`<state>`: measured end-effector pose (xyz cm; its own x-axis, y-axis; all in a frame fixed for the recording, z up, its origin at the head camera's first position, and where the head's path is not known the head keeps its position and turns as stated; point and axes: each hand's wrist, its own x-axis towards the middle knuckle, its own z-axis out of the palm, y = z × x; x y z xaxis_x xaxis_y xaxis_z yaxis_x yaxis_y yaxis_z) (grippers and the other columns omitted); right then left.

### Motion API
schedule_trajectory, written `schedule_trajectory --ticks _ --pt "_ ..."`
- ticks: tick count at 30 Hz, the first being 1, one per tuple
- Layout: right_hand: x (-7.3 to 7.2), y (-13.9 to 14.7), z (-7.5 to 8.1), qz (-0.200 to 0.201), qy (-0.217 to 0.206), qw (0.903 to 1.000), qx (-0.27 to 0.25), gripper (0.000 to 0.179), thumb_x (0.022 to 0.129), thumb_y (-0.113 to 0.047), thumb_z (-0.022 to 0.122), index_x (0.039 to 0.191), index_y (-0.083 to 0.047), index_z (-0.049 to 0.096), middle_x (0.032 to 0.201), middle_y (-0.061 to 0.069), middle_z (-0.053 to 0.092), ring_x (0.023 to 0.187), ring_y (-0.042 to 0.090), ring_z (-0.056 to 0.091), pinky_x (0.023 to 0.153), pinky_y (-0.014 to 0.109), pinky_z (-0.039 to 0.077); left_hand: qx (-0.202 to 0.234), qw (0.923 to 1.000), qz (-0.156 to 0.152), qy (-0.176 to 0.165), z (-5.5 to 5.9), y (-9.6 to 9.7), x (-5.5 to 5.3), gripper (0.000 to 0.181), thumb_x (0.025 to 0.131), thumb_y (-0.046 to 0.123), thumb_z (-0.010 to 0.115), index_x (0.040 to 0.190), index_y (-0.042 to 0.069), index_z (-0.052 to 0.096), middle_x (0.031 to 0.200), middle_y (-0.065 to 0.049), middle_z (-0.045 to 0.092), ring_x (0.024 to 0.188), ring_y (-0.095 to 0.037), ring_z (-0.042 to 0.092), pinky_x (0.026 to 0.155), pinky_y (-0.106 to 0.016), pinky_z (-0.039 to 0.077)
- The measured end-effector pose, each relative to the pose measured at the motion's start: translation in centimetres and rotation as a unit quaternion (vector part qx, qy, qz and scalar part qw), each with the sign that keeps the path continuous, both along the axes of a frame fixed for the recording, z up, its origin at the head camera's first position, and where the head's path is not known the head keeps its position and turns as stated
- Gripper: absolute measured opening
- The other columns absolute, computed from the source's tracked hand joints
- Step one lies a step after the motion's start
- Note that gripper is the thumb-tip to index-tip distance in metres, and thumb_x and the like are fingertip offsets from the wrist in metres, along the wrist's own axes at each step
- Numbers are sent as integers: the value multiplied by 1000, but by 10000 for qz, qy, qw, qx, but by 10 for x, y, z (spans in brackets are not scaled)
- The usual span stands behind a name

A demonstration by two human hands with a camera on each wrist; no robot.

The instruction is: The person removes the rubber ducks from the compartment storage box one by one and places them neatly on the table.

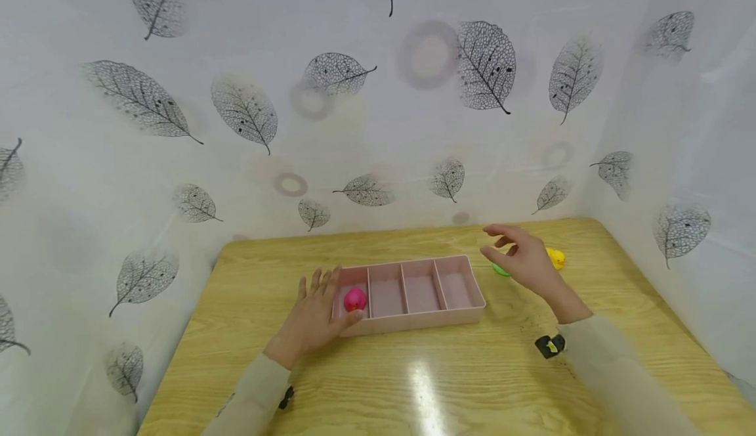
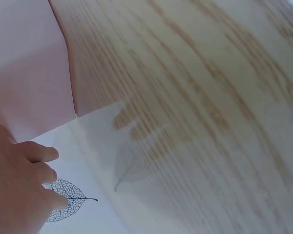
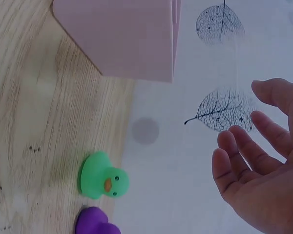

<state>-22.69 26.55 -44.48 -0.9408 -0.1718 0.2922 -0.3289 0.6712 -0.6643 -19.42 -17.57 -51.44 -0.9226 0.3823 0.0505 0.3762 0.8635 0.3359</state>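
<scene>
Pale-sleeved left hand (image 1: 313, 318) touches a smooth, rectangular pink tray (image 1: 419, 322).

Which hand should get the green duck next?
Probably the right hand: it hovers near the green duck, holding nothing, thumb and fingers apart. The left hand is farther away, at the tray's other end, by the pink duck.
</scene>
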Motion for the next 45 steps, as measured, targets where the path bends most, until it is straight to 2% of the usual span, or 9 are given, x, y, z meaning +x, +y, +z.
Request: schedule_trajectory --ticks 6,12,17,22,29,33,37,40,45 --pt "0 -30 1 372 -20 9993 -24 46 99 -23 75 141 -8 65 133 14 70 106 28 67 82 25 54 -63 9997 37 -221 1 -3 0 109 96 74 54 170 9 9 170 -28 30 161 -51 13 129 -72 4" --pt "1 -57 1 788 76 9966 -219 43 96 -13 76 138 -7 67 131 14 72 105 32 68 82 35 57 -146 9991 83 -398 3 -5 -1 110 94 72 58 171 13 7 170 -28 28 161 -51 13 129 -72 3" --pt "2 -80 3 1051 -140 9933 -458 44 95 -8 76 137 -6 68 131 12 72 103 27 68 83 29 58 -180 9993 66 -329 4 -4 -2 111 93 74 59 171 10 10 170 -28 28 161 -51 14 129 -71 4" --pt "3 -102 2 1405 -71 9890 -463 43 92 -5 76 135 -3 68 128 13 73 98 23 70 79 27 58 -190 9995 38 -229 6 -2 -2 112 92 74 60 170 8 14 170 -27 28 161 -50 14 130 -70 5" --pt "6 -130 4 1733 -296 9839 -326 46 94 -15 78 138 -6 68 123 12 74 97 16 68 83 31 60 -235 9997 31 -90 6 -2 -3 112 92 75 61 169 7 17 172 -26 25 162 -50 13 130 -70 4" --pt "6 -144 2 1955 -576 9786 -287 46 96 -18 76 139 -8 66 125 15 73 100 18 67 84 28 58 -326 9995 12 -31 6 -3 -3 113 91 76 59 170 8 16 173 -25 24 162 -50 13 130 -70 5" --pt "5 -158 -5 2134 -554 9752 -172 44 96 -15 74 139 -7 66 124 15 73 101 26 69 82 27 59 -404 9992 -13 18 5 -4 -3 112 91 77 59 169 8 17 173 -25 22 162 -51 12 129 -71 4" --pt "7 -166 -10 2220 -611 9731 -125 45 97 -13 72 140 -5 64 128 16 71 105 31 70 85 34 62 -448 9990 -6 46 5 -4 -3 112 92 76 59 169 7 17 174 -25 19 162 -51 10 129 -72 3" --pt "7 -179 -17 2290 -887 9692 -163 48 97 -19 73 142 -6 64 132 17 71 112 36 68 93 50 61 -479 9987 2 189 4 -5 -3 111 92 75 60 169 7 19 174 -26 18 162 -52 10 129 -72 4"
